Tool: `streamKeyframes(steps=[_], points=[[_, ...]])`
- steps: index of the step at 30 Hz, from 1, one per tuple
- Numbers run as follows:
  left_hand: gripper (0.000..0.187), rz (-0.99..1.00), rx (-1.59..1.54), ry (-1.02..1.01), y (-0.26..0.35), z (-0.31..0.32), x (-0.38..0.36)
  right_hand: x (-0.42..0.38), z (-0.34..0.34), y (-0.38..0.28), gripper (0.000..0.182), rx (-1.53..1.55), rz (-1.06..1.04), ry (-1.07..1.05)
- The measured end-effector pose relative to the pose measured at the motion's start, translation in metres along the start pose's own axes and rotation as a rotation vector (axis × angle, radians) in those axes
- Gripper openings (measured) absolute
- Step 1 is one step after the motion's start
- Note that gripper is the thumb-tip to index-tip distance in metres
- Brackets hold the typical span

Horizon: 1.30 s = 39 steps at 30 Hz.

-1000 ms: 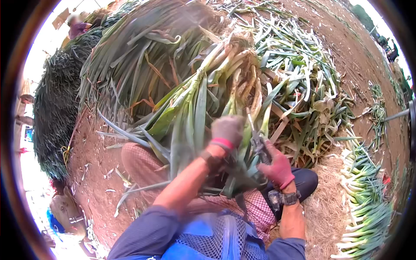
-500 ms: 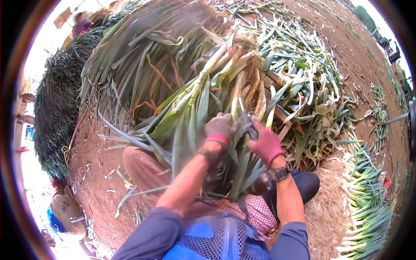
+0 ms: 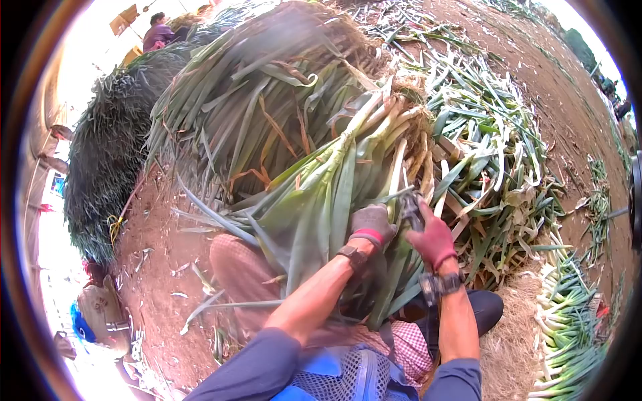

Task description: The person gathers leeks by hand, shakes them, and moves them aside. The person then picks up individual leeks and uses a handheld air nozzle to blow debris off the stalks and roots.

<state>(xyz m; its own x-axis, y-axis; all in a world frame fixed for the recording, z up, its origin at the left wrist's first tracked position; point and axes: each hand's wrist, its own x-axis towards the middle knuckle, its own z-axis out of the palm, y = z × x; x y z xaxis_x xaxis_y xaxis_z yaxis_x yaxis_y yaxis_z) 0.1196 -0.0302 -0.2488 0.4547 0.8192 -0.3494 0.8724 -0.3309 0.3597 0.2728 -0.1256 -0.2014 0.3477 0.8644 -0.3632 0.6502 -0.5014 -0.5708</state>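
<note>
My left hand (image 3: 373,224), in a grey and pink glove, is closed beside long green leaves. A green onion stalk (image 3: 393,196) runs from its fingers toward the tool. My right hand (image 3: 431,237), in a pink glove, is wrapped round a dark hand tool (image 3: 412,208) with a thin tip pointing upward. The tool's exact kind is hard to make out. Over my lap and in front of my hands lies a bunch of large green onions (image 3: 341,150), their pale stems and roots toward the upper right. The leaves partly hide my lap.
A big heap of green onions (image 3: 247,100) rises ahead, and a darker heap (image 3: 117,154) stands at left. Stripped leaves (image 3: 491,140) pile up at right. Cleaned green onions (image 3: 562,327) lie in a row at lower right. A person (image 3: 159,33) is at upper left.
The view has shifted, so the scene appears farther right and lower. My left hand now has a stalk reaching across toward the tool. My right hand still holds the tool.
</note>
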Motion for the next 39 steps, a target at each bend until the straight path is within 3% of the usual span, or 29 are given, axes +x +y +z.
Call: streamKeyframes(steps=[3,5,6,10,14,17,19,22,25,27,29,31,33,34,35,37,39], points=[[0.056,0.022,0.009,-0.060,0.013,0.004,-0.029,-0.051,0.013,0.026,0.092,0.091,-0.122,0.102],[0.035,0.020,0.040,-0.082,0.024,0.008,-0.048,-0.084,0.022,0.044,0.092,0.083,-0.259,0.106],[0.030,0.068,0.042,-0.100,0.027,0.016,-0.056,-0.099,0.019,0.045,0.091,0.090,-0.212,0.024],[0.027,0.178,0.081,-0.158,0.050,0.055,-0.090,-0.125,0.003,0.057,0.097,0.050,0.059,0.058],[0.026,0.298,0.149,-0.363,0.077,0.081,-0.115,-0.134,0.000,0.078,0.093,0.069,-0.079,0.089],[0.027,0.383,-0.087,-0.376,0.078,0.079,-0.123,-0.130,-0.008,0.090,0.093,0.138,0.018,0.131],[0.031,0.446,-0.014,-0.306,0.072,0.066,-0.111,-0.128,-0.006,0.102,0.095,0.066,0.038,0.187],[0.022,0.462,-0.127,0.312,0.046,0.028,-0.075,-0.134,-0.006,0.093,0.096,0.210,-0.069,0.131],[0.022,0.434,-0.052,0.760,0.012,-0.057,-0.026,-0.132,0.007,0.087,0.095,0.201,-0.078,0.152],[0.031,0.161,0.099,0.833,-0.028,-0.096,0.010,-0.135,0.005,0.074,0.094,0.211,-0.045,0.126],[0.047,-0.007,0.185,0.756,-0.057,-0.127,0.026,-0.138,0.006,0.061,0.093,0.331,-0.095,0.008],[0.048,-0.159,0.097,0.399,-0.073,-0.138,0.036,-0.135,0.015,0.055,0.091,0.305,-0.183,0.052],[0.048,-0.148,-0.185,0.250,-0.075,-0.127,0.032,-0.128,0.019,0.047,0.091,0.330,-0.151,0.071],[0.047,-0.073,-0.159,0.317,-0.063,-0.124,0.021,-0.125,0.021,0.043,0.091,0.308,-0.190,0.122],[0.046,-0.120,-0.155,0.149,-0.051,-0.124,0.013,-0.123,0.021,0.039,0.091,0.307,-0.188,0.121],[0.046,-0.044,0.040,0.158,-0.041,-0.101,-0.005,-0.121,0.015,0.023,0.090,0.395,-0.231,0.015],[0.053,-0.086,0.015,0.125,-0.026,-0.085,-0.023,-0.117,0.009,0.009,0.090,0.385,-0.222,-0.018]])
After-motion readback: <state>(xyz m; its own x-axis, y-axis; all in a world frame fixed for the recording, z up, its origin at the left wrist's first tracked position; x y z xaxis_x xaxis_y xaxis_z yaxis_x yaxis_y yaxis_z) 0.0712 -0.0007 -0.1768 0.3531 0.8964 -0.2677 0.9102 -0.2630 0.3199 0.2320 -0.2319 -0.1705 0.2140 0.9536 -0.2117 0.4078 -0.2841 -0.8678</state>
